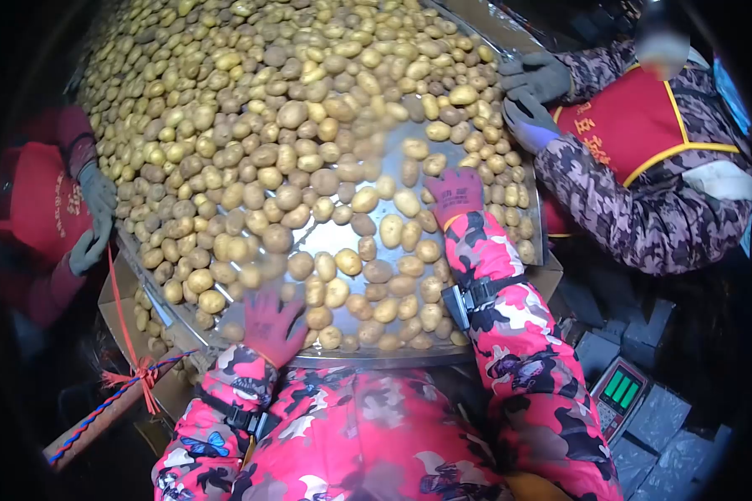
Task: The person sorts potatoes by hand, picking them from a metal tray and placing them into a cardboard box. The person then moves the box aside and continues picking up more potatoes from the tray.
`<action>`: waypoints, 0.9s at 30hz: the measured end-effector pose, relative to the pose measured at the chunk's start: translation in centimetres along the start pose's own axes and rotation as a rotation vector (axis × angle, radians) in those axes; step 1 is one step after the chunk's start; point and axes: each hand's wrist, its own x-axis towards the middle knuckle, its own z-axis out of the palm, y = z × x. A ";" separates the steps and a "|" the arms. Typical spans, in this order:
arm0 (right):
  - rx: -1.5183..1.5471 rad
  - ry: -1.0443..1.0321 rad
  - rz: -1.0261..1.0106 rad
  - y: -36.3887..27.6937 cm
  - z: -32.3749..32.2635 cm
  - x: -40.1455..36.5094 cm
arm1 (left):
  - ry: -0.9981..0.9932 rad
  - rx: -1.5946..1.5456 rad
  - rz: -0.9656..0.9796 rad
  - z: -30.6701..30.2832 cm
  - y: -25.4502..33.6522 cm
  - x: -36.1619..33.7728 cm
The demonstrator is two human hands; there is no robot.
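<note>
potatoes [292, 113], rounded and dusty, cover a shiny metal tray [393, 360]; left hand [269, 327] splayed empty, right hand [454, 194] grip unclear.

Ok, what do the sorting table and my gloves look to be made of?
Table: looks like bare sheet metal, probably steel. It is grey and shiny, with blurred reflections between the potatoes. Left hand and right hand: gloved in what looks like red knit fabric, matte. Any coating cannot be told, and the left one is blurred.

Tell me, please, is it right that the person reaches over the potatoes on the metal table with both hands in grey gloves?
Not grey: the head view shows the left hand and right hand in red gloves over the potatoes on the metal table.
</note>
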 end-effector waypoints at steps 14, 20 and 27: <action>0.697 -0.149 -0.242 -14.1 -12.5 -5.3 | 0.104 -1.398 -0.217 -9.6 4.9 0.6; 0.282 -0.239 -0.385 -12.4 -5.1 -8.2 | 0.319 -1.423 -0.262 -9.3 3.7 -4.9; 0.396 -0.033 -0.257 -10.2 -4.3 -5.7 | 0.475 -1.615 -0.223 -7.1 1.2 -9.0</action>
